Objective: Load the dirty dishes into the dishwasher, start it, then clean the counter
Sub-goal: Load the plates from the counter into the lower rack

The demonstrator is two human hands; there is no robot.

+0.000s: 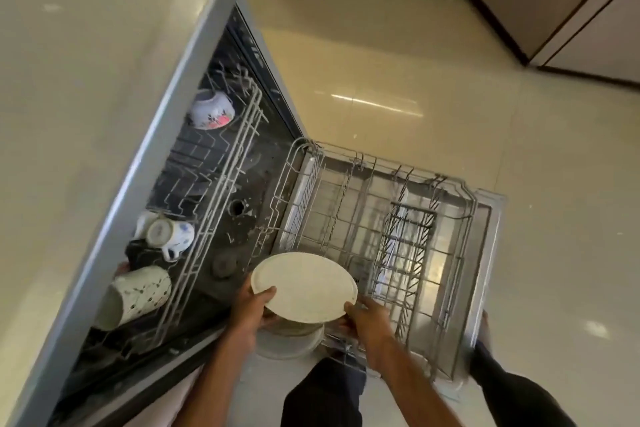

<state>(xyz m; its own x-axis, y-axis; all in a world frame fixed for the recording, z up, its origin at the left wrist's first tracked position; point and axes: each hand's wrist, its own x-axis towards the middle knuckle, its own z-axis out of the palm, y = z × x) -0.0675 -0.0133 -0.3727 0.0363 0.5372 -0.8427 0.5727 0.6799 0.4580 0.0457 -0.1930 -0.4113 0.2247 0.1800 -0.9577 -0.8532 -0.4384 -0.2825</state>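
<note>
Plate [304, 288], white and round, is held nearly flat at the near left corner of the pulled-out lower rack [460, 225], which stands over the open dishwasher door. It is gripped on both sides. The left hand [258, 305] is clamped on the near left rim, thumb laid on top. The right hand [367, 317] is clamped on the near right rim, its fingers [363, 302] curled against the edge. A second white dish [291, 345] is seen just beneath the plate; whether it is held or resting cannot be told. In the upper rack [225, 184] under the bench [69, 97], a flowered bowl [211, 111], a cup [169, 236] and a patterned mug [138, 295] are lodged.
</note>
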